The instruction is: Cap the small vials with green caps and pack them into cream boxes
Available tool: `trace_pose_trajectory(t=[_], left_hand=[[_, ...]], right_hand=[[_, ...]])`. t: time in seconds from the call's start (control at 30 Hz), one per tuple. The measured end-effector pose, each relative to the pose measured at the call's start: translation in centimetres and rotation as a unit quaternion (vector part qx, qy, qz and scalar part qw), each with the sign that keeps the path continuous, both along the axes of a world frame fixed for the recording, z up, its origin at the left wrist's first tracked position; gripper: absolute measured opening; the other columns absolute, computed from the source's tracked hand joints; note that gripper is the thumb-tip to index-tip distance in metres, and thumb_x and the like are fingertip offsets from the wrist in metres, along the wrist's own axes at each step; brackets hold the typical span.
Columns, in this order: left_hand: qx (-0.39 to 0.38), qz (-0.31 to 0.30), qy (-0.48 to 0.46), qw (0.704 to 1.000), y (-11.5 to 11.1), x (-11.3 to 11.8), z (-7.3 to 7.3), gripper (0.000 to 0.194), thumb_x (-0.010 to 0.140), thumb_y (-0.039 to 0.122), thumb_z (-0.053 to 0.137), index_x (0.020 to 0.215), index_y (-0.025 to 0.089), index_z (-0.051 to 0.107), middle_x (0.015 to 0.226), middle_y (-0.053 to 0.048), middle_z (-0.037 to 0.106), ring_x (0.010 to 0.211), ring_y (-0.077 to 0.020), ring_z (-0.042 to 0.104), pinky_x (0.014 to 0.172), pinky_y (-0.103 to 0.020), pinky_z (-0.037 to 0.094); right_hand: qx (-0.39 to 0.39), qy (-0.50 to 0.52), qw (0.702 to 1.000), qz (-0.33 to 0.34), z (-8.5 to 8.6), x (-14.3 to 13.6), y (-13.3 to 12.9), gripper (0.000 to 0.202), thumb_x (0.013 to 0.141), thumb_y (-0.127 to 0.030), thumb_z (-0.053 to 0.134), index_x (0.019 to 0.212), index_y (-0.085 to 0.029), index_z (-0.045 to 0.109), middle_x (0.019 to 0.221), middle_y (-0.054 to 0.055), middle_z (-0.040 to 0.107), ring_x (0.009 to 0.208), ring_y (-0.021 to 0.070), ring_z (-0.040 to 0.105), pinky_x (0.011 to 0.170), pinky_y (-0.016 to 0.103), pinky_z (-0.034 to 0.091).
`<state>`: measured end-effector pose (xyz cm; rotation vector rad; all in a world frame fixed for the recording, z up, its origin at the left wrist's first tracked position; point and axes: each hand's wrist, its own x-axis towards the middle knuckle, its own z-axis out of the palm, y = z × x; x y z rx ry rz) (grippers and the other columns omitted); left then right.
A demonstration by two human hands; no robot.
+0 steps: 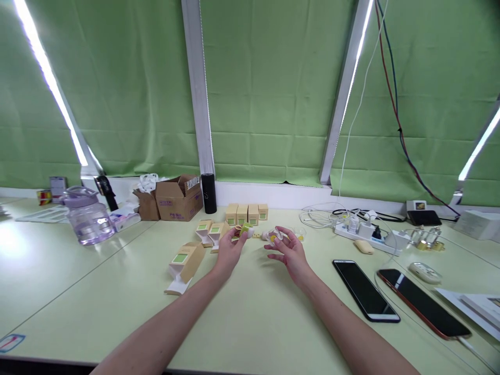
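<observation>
Between the thumb and fingers of my left hand (229, 251) is a small green-and-white piece (246, 229), too small to name. My right hand (291, 253) is just to its right, thumb and index finger at a crinkled clear plastic piece (270, 236) with some yellow on it; the other fingers are spread. Close to my left hand, an opened tan carton (189, 260) with a green label lies with its white flap out. Two smaller opened cartons (203, 229) stand behind it. Several closed tan boxes (242, 212) form a row beyond my hands.
At left are a purple-tinted water jug (88, 216), a brown cardboard box (177, 200) and a black cylinder (209, 194). On the right, two phones (365, 289) lie in front of a white power strip (367, 237) with cables. Green blinds (269, 94) hang behind the table.
</observation>
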<state>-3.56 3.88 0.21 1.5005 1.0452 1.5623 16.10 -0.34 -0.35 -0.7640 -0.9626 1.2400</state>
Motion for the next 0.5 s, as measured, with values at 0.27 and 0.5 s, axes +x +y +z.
trace_pose_trajectory(t=[0.27, 0.5], left_hand=[[0.005, -0.024, 0.002, 1.000, -0.1, 0.0, 0.0, 0.048, 0.079, 0.061, 0.075, 0.099, 0.017, 0.073, 0.102, -0.009, 0.075, 0.096, -0.0239, 0.069, 0.086, -0.035, 0.058], [-0.011, -0.038, 0.003, 0.999, 0.0, 0.2, -0.5, 0.049, 0.077, 0.061, 0.076, 0.096, 0.017, 0.073, 0.102, -0.009, 0.075, 0.095, -0.0239, 0.070, 0.086, -0.036, 0.058]], right_hand=[[0.022, -0.083, 0.996, 0.034, -1.1, -0.6, 0.2, 0.060, 0.060, -0.026, 0.088, 0.118, -0.029, 0.073, 0.119, 0.005, 0.070, 0.075, 0.0144, 0.064, 0.061, 0.030, 0.060], [0.010, -0.087, 0.994, 0.071, -1.8, -1.0, 0.4, 0.072, 0.056, -0.014, 0.083, 0.124, -0.031, 0.071, 0.125, 0.006, 0.066, 0.080, 0.0170, 0.068, 0.057, 0.027, 0.056]])
